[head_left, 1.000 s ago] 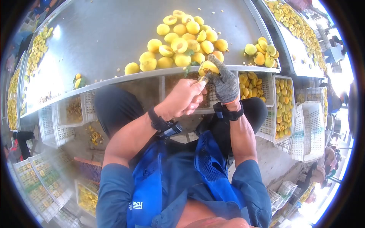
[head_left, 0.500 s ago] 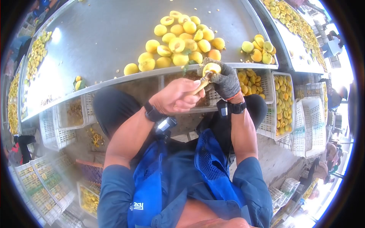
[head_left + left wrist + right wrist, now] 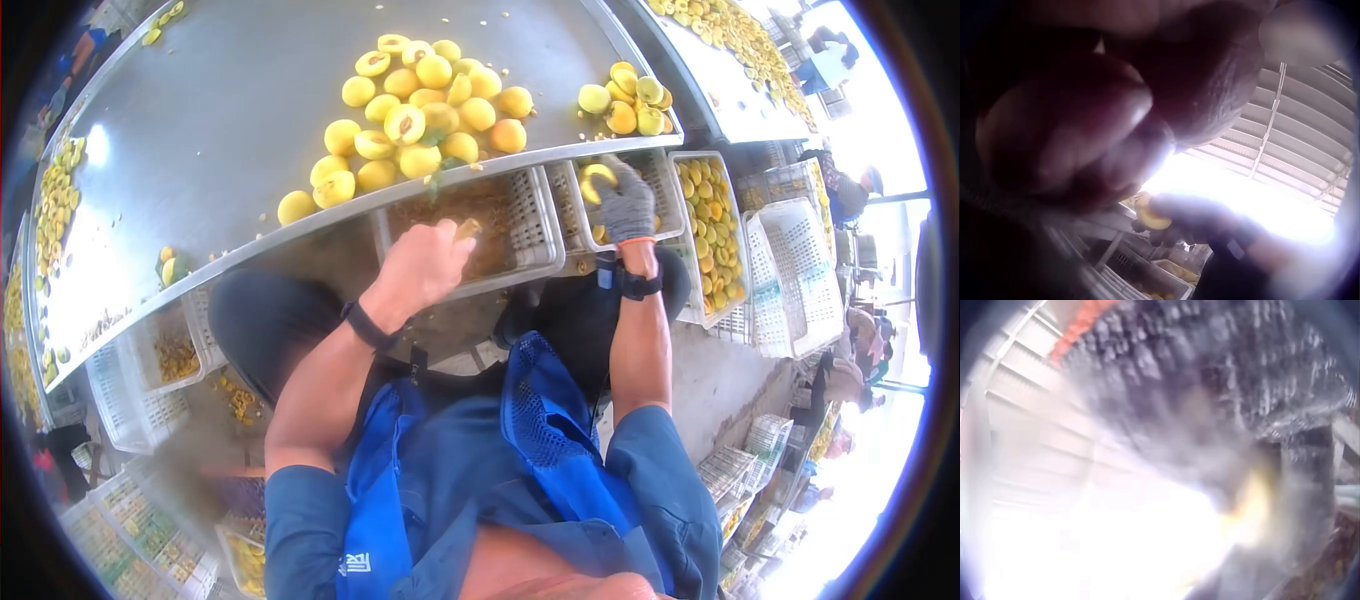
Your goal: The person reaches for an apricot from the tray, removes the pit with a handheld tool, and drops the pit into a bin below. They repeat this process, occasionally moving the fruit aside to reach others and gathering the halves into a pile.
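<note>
My bare left hand (image 3: pixel 425 262) is curled round a short tool with a pale wooden handle (image 3: pixel 467 230), over a crate below the table edge. Most of the tool is hidden by the fist. In a grey knit glove, my right hand (image 3: pixel 628 205) holds a yellow peach half (image 3: pixel 598 182) above a white crate of fruit under the table. That peach half (image 3: pixel 1154 215) also shows in the left wrist view, beyond the dark, blurred fingers of the left hand. The right wrist view is smeared, with the glove (image 3: pixel 1191 381) filling its top.
A pile of whole and halved peaches (image 3: pixel 420 110) lies on the metal table (image 3: pixel 250 110), with a smaller heap (image 3: pixel 625 98) at its right corner. Under the edge stand a crate with brown scraps (image 3: pixel 540 220) and a crate full of halves (image 3: pixel 712 235). Stacked white crates (image 3: pixel 800 280) stand farther right.
Both hands were together at the table edge, tool against the peach half. They have parted: the right has moved right with the half, the left has drawn away left with the tool.
</note>
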A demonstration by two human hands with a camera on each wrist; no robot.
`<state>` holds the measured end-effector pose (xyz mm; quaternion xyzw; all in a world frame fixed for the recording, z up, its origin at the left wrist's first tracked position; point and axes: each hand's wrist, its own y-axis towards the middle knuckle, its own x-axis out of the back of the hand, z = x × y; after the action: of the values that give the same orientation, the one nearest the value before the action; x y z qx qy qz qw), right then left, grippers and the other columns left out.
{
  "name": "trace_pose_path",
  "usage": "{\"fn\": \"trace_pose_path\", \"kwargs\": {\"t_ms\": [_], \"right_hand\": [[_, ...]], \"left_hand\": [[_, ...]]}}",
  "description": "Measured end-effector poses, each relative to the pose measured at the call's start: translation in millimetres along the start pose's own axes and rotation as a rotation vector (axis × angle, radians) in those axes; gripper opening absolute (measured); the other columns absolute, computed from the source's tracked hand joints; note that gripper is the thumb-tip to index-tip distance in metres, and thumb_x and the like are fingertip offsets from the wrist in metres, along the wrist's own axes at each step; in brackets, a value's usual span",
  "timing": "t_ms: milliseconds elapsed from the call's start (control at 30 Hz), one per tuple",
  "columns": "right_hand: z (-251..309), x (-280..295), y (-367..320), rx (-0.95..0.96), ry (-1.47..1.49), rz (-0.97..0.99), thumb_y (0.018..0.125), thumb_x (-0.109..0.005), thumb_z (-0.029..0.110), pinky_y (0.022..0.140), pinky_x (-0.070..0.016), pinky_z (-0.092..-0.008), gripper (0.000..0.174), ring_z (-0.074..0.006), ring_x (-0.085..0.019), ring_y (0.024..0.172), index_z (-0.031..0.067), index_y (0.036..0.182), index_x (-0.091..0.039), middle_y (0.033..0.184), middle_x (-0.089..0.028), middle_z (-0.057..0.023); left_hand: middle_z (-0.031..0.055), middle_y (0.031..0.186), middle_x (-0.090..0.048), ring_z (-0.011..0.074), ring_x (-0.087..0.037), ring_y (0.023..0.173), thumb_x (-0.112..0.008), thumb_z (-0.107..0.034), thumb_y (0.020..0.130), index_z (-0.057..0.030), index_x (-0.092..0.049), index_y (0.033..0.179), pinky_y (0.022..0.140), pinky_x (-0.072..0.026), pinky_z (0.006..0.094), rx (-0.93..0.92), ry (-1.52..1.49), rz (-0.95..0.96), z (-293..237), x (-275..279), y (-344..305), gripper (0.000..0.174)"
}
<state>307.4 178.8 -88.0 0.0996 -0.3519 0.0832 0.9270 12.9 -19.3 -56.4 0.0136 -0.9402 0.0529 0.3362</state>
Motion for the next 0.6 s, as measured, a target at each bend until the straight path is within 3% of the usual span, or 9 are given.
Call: {"fn": "trace_pose_path", "kwargs": {"t_ms": [133, 167, 200, 267, 367, 433, 500, 600], "right_hand": [[-20, 37, 15, 0.214, -0.727, -0.297, 0.095, -0.071, 0.022, 0.088, -0.0575, -0.0422, 0.047, -0.0338, -0.071, 0.108, 0.002, 0.136, -0.062, 0.123, -0.071, -0.0197], [39, 43, 5, 0.023, -0.607, -0.205, 0.096, -0.07, 0.027, 0.102, -0.0495, -0.0442, 0.048, -0.0398, -0.063, 0.121, 0.001, 0.136, -0.062, 0.129, -0.066, -0.0244], [11, 38, 14, 0.153, -0.629, -0.273, 0.094, -0.068, 0.04, 0.092, -0.0515, -0.0463, 0.056, -0.0379, -0.067, 0.106, 0.0059, 0.138, -0.062, 0.117, -0.07, -0.019], [66, 10, 10, 0.262, -0.191, -0.169, 0.092, -0.072, 0.015, 0.09, -0.0532, -0.0412, 0.037, -0.0325, -0.069, 0.102, 0.0053, 0.127, -0.07, 0.11, -0.072, -0.0174], [175, -57, -1, 0.476, 0.019, 0.194, 0.089, -0.072, 0.007, 0.089, -0.0547, -0.0392, 0.034, -0.0316, -0.07, 0.101, 0.006, 0.123, -0.072, 0.109, -0.072, -0.0163], [242, -114, -13, 0.878, 0.042, 0.304, 0.087, -0.072, 0.007, 0.083, -0.0558, -0.0383, 0.035, -0.0316, -0.07, 0.098, 0.0084, 0.123, -0.072, 0.107, -0.072, -0.0146], [317, -163, -32, 0.942, 0.102, 0.589, 0.087, -0.07, 0.01, 0.084, -0.0557, -0.0401, 0.033, -0.0326, -0.07, 0.097, 0.0109, 0.12, -0.074, 0.106, -0.072, -0.0142], [388, -262, -34, 1.214, -0.017, 0.821, 0.091, -0.066, 0.015, 0.087, -0.0548, -0.042, 0.031, -0.0331, -0.07, 0.098, 0.0156, 0.121, -0.075, 0.108, -0.073, -0.0139]], "left_hand": [[0.0291, 0.073, -0.064, 0.0482, -0.065, 0.073, -0.061, -0.028, 0.096, 0.0021, -0.063, 0.087, 0.064, -0.0506, 0.0548, -0.051, 0.051, 0.103, -7, -13, -6, 0.031], [0.0287, 0.073, -0.065, 0.0476, -0.066, 0.074, -0.061, -0.027, 0.096, 0.0017, -0.064, 0.086, 0.063, -0.0511, 0.0551, -0.063, 0.076, 0.111, -10, -15, -8, 0.031], [0.0281, 0.073, -0.066, 0.0465, -0.067, 0.074, -0.062, -0.026, 0.095, 0.0013, -0.066, 0.084, 0.064, -0.0521, 0.0554, -0.103, 0.073, 0.153, -8, -18, -9, 0.03], [0.0267, 0.074, -0.067, 0.0448, -0.068, 0.074, -0.063, -0.024, 0.092, 0.0011, -0.069, 0.08, 0.065, -0.054, 0.0546, -0.143, 0.061, 0.208, -7, -24, -17, 0.029], [0.0244, 0.076, -0.07, 0.0435, -0.07, 0.074, -0.065, -0.02, 0.086, 0.0017, -0.072, 0.079, 0.067, -0.0561, 0.0519, -0.134, 0.043, 0.176, -3, -35, -27, 0.024], [0.0235, 0.077, -0.071, 0.0421, -0.071, 0.074, -0.066, -0.018, 0.082, 0.0008, -0.072, 0.076, 0.067, -0.0566, 0.0502, -0.172, 0.04, 0.071, -1, -39, -35, 0.02], [0.0229, 0.077, -0.071, 0.0406, -0.071, 0.073, -0.067, -0.017, 0.08, -0.0003, -0.073, 0.077, 0.067, -0.0568, 0.0494, -0.241, 0.102, 0.04, 8, -49, -32, 0.018], [0.0207, 0.072, -0.069, 0.0397, -0.069, 0.067, -0.065, -0.016, 0.081, -0.0026, -0.07, 0.072, 0.062, -0.0557, 0.0486, -0.264, -0.039, -0.15, 13, -54, -40, 0.017]]}}
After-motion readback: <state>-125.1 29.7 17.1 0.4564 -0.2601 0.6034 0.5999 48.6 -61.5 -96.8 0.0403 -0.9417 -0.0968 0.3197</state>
